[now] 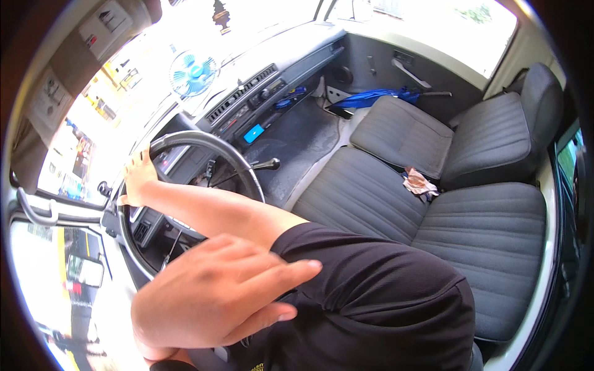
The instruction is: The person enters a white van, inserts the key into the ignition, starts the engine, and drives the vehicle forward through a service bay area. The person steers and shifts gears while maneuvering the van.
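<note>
Head view: front cabin of a vehicle, seen from above my own lap. Steering wheel [207, 140] sits left of centre. My right hand [140, 178] lies on its rim at the left of the frame, fingers spread across it; I cannot tell whether they close round underneath. The bare right forearm crosses in front of the wheel. My left hand [226, 294], lower left of centre, is palm down and empty as far as I can see, fingers loosely bent, index finger and thumb apart; it looks slightly blurred and appears nearer the camera than the wheel.

Also noted: knobbed lever [270, 164] just right of the rim; crumpled cloth [421, 184] on the grey seat [479, 241], right of centre; blue fan [192, 73], upper left.

Technique, my judgement: a steady hold wants the palm square on the rim, thumb outside the spokes, wrist relaxed, and the left forearm clear of the right.
</note>
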Action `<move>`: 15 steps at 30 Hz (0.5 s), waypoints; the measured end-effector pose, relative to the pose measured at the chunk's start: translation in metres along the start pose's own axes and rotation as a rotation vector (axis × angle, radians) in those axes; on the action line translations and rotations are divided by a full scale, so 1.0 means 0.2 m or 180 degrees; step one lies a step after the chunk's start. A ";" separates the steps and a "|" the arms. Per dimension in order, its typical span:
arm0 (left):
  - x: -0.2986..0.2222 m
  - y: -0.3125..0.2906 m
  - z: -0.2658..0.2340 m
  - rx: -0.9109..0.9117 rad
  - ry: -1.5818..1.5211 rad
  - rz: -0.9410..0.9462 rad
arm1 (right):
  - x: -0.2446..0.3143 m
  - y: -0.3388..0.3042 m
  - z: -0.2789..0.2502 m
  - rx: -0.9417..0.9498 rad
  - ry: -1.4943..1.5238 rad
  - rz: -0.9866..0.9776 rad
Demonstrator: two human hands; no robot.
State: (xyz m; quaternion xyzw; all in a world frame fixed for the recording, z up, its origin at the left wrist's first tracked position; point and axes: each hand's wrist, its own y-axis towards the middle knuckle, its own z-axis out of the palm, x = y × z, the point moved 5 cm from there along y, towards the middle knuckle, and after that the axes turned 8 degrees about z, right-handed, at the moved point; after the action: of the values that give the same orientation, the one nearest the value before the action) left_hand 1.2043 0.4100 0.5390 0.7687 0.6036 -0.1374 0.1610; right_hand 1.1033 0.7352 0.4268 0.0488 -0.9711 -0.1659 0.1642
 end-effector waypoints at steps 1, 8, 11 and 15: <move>0.01 0.02 -0.02 -0.0051 0.0023 -0.0076 | 0.01 0.00 0.01 -0.0028 -0.0080 -0.0003; 0.69 -0.19 -0.34 -0.1405 0.0385 -0.1356 | -0.02 -0.04 -0.02 -0.0728 0.1577 -0.0427; 1.15 -0.53 -0.55 -0.2024 0.1183 -0.1942 | -0.07 -0.07 -0.02 -0.0417 0.0167 -0.0196; 1.58 -1.05 -0.46 -0.2351 0.0644 -0.3036 | -0.17 -0.09 -0.07 -0.0337 -0.0124 -0.0113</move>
State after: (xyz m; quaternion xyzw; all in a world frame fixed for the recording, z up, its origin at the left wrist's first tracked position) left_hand 1.0759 0.7727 0.4779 0.3163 0.9013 0.0977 0.2795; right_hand 1.1407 0.7189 0.4226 0.0540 -0.9630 -0.2208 0.1447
